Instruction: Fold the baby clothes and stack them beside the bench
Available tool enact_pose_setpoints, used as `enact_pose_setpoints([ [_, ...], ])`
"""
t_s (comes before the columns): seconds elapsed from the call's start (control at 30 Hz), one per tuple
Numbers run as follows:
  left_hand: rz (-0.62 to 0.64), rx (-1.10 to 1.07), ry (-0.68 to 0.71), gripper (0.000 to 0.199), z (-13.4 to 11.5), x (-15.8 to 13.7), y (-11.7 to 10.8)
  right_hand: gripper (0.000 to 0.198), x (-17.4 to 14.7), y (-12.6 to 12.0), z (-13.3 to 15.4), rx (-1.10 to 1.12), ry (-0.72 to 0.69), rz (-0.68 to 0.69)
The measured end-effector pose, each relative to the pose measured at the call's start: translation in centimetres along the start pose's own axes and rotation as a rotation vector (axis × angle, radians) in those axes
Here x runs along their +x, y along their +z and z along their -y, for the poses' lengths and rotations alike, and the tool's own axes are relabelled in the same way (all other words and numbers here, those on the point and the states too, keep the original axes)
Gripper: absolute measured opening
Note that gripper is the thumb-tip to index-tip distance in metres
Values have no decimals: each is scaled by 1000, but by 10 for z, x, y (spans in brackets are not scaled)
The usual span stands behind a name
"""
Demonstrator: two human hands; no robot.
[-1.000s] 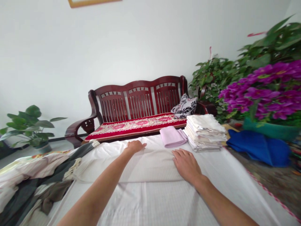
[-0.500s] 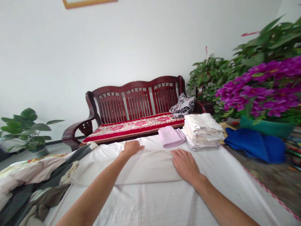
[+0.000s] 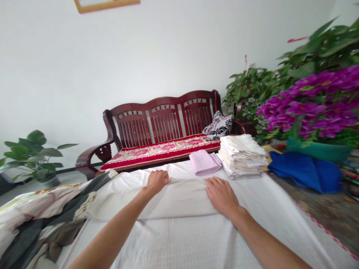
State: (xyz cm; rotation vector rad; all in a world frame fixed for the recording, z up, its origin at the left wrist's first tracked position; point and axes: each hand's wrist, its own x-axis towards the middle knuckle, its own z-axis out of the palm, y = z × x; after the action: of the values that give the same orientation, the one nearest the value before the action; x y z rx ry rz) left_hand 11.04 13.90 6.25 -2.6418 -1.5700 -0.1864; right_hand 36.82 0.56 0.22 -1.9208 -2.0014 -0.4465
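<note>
Two hands are on one ribbed cloth (image 3: 182,201), pale and lying in a long flat strip on the one white sheet (image 3: 165,244). With the ribbed cloth as the hub of the dial and twelve straight ahead of the person, the left hand (image 3: 157,182) rests at the far edge, toward twelve. Its fingers are curled in together at that edge; whether fabric is clamped between them, I cannot tell. The right hand (image 3: 221,194) lies over the three o'clock end, palm down, fingers side by side and slightly bent; I cannot tell whether it pinches anything.

One lilac cloth (image 3: 203,162), folded, lies between one and two o'clock. Just beside it at two stands one stack (image 3: 242,158) of folded whitish cloths, its layers too close to count. Farther out, near three, is one blue cloth (image 3: 305,172). One heap (image 3: 56,209) of mixed clothes, pieces uncountable, spreads at nine.

At twelve, beyond the sheet, is one bench (image 3: 162,125) with three back panels, bearing one red mat (image 3: 162,151) and, toward one, a patterned pillow (image 3: 220,127). One potted plant (image 3: 36,157) stands between nine and ten, one bunch of purple flowers (image 3: 311,104) at two, and one picture frame (image 3: 108,5) shows high toward eleven.
</note>
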Motion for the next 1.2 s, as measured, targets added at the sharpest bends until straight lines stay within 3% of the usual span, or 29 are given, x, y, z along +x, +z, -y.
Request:
enact_pose_setpoints([
  [0.3,-150,24,53,8,6,-18,24,32,0,-1,0,4,-2,5],
  [0.43,-156,21,11,10,5,-26,34,32,0,-1,0,1,-5,14],
  [0.7,-215,-64,33,9,1,-34,37,31,0,1,-1,0,-7,-4],
  [1.03,-121,-35,-23,37,-6,-36,33,31,0,1,-1,-5,-10,-3],
  [1.2,-39,-22,-126,37,-12,-29,27,31,1,0,0,-6,-5,-3],
])
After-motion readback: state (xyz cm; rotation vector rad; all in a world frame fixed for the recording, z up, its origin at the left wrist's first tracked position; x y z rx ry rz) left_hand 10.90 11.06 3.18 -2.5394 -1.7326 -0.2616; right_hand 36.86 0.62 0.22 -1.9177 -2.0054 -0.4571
